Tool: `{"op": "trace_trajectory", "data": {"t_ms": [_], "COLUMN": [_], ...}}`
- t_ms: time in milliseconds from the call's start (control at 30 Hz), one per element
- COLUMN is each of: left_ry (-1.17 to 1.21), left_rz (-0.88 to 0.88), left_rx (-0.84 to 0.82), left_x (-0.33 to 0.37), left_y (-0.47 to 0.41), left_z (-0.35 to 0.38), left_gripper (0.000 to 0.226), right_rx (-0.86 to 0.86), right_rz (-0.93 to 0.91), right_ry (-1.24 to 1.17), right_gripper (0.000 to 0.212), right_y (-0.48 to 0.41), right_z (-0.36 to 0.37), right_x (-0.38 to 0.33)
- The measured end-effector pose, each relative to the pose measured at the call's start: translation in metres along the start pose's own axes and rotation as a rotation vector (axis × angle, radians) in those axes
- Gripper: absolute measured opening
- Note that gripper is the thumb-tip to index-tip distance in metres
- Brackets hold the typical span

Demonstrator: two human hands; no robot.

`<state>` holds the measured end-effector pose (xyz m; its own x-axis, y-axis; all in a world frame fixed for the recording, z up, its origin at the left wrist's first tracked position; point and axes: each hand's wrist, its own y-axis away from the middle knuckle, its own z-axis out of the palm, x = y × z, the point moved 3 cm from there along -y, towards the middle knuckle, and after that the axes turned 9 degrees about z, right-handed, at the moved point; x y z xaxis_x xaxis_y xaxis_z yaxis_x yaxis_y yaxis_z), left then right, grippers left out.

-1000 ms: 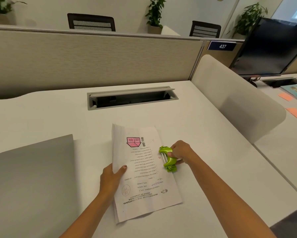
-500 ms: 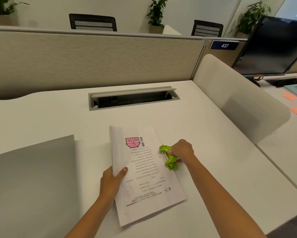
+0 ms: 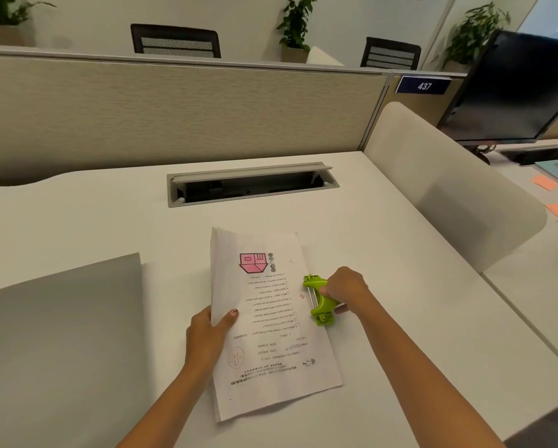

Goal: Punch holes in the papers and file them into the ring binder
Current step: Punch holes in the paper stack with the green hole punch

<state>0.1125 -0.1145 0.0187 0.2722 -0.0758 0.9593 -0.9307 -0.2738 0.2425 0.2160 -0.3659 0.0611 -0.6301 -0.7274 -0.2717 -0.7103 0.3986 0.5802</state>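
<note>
Papers [image 3: 271,334], a thin printed stack, lie on the white desk [image 3: 400,253] in front of the person. The left hand [image 3: 206,331] pinches the stack's left edge, thumb on top and fingers tucked beneath. The right hand [image 3: 347,287] is curled round a green hole punch [image 3: 319,300], which sits on the stack's right edge at about mid-length, with the paper edge inside its mouth. To the left, apart from the papers, a grey binder [image 3: 61,334] lies flat and closed, so what it holds cannot be seen. Beyond the papers a cable tray [image 3: 251,184] is sunk into the desk, its lid tilted up; the inside is too dark to make out. A black monitor [image 3: 513,88] stands on the neighbouring desk to the right.
</note>
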Motion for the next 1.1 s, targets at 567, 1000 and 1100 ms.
{"op": "trace_trajectory", "data": {"t_ms": [567,1000,1100], "left_ry": [0.138,0.117,0.138], "left_rz": [-0.012,0.000,0.008], "left_rx": [-0.030,-0.051,-0.052], "left_x": [0.004,0.006,0.008], "left_y": [0.009,0.014,0.014], "left_z": [-0.014,-0.020,-0.017], "left_gripper": [0.013,0.011,0.009], "right_rx": [-0.469,-0.396,-0.437], "right_rz": [-0.048,-0.083,-0.088], "right_ry": [-0.559,-0.492,-0.534], "right_gripper": [0.012,0.008,0.006], "right_y": [0.012,0.004,0.004], "right_z": [-0.006,-0.018,-0.016], "right_x": [0.011,0.023,0.022]}}
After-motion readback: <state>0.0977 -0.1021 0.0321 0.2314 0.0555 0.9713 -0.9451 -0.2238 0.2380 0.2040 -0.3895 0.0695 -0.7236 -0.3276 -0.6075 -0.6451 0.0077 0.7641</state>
